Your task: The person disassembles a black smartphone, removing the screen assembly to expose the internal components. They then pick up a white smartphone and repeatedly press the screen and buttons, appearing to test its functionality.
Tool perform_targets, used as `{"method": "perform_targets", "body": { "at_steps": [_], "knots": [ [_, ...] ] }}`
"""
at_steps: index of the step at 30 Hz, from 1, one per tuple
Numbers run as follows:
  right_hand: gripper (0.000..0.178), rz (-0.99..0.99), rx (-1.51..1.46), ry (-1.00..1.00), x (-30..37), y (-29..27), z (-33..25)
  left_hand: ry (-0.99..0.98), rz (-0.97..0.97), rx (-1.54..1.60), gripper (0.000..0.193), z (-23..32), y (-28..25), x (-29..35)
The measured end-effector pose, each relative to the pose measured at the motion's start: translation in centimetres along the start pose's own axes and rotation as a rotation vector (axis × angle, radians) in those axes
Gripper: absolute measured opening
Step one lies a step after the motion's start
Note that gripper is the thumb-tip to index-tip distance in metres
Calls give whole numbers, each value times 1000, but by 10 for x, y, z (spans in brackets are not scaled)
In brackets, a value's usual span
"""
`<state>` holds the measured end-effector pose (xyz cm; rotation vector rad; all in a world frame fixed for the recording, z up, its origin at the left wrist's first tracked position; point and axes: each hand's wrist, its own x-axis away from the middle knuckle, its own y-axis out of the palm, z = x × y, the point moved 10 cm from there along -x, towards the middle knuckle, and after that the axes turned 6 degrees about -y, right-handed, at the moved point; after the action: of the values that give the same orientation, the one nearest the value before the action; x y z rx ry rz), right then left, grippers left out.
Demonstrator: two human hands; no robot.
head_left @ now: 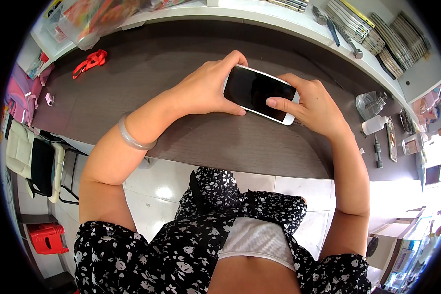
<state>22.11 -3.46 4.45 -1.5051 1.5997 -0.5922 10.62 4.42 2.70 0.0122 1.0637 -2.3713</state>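
Note:
Between my two hands is a white smartphone (252, 90) with a dark, blank screen, tilted so its right end sits lower in the picture. My left hand (211, 85) grips the phone's left end, thumb along the near edge and fingers at the far edge. On the right end, my right hand (316, 103) is closed around the phone, its thumb lying over the screen and its index finger at the far edge. Whether the phone touches the dark brown desk (181, 54) under it, I cannot tell. A pale bangle (131, 137) circles my left forearm.
A red ribbon (89, 63) lies at the desk's far left. To the right stand a glass jar (370, 104), a white pump bottle (375, 125) and a small dark tool (378, 153). Stacked phone-like panels (350, 24) fill the white shelf behind. A cream chair (22, 149) stands left.

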Motion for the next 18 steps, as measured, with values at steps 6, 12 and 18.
{"method": "perform_targets", "body": {
  "at_steps": [6, 12, 18],
  "knots": [
    [51, 3, 23, -18, 0, -1, -2, -8, -5, -4, 69, 0, 0, 1],
    [51, -3, 48, -17, 1, -2, -4, 12, 4, -34, 69, 1, 1, 1],
    [52, -11, 70, -22, 1, 0, -3, 15, 5, -22, 69, 3, 1, 1]
  ]
}}
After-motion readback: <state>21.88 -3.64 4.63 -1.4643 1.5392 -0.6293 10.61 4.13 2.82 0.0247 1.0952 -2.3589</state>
